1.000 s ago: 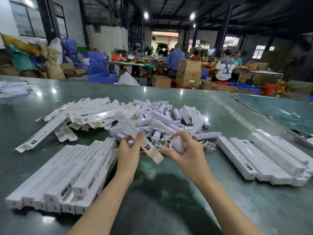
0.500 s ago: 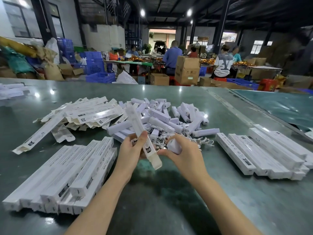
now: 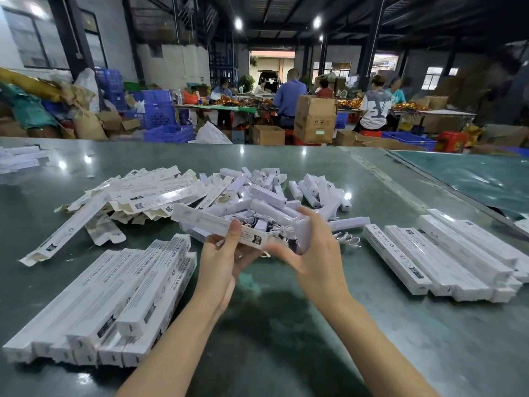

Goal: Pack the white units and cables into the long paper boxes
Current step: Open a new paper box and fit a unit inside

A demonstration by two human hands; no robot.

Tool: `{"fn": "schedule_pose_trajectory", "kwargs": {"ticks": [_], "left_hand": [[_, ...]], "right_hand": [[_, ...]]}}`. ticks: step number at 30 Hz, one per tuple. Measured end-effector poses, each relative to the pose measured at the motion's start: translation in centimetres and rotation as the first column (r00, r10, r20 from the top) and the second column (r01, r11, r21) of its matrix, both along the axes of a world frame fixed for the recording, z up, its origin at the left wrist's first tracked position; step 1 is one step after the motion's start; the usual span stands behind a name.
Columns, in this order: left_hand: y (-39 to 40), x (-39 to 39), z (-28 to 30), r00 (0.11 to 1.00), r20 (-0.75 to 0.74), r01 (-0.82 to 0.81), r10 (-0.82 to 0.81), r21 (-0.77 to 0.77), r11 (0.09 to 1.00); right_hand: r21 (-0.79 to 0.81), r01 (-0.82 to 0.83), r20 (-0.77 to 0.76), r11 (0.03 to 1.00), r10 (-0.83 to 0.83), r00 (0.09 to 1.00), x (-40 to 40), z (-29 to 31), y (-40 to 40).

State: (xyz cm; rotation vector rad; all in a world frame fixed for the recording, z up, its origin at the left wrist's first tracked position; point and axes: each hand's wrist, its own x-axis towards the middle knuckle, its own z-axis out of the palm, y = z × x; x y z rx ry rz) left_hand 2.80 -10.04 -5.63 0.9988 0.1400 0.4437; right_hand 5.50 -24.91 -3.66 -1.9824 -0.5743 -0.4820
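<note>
Above the green table (image 3: 286, 325), the left hand (image 3: 226, 257) grips a long paper box (image 3: 220, 226) lying level, while the right hand (image 3: 312, 249) clasps a white unit (image 3: 304, 233) at the box's near end.

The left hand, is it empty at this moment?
No, the left hand holds a long paper box above the table, with its thumb pressed on the top of the box.

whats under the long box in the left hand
Under the long box, held by the left hand, lie white cables and white units on the green table. The hands and box hide what lies directly beneath; the box's contents cannot be seen.
</note>
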Motion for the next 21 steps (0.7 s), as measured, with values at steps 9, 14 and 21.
{"fn": "schedule_pose_trajectory", "kwargs": {"ticks": [9,14,21], "left_hand": [[0.8,0.3,-0.1,0.998,0.016,-0.067,0.068,-0.016,0.998],[1.1,0.5,-0.5,0.999,0.005,-0.036,0.036,-0.061,0.998],[0.6,0.3,-0.1,0.993,0.041,0.115,-0.113,-0.030,0.993]], "right_hand": [[0.556,0.068,-0.325,0.829,0.141,0.935,1.3,0.3,-0.9],[0.733,0.204,-0.453,0.649,0.243,0.858,2.2,0.4,-1.1],[0.763,0.270,-0.448,0.588,0.179,0.876,2.3,0.0,-1.3]]}}
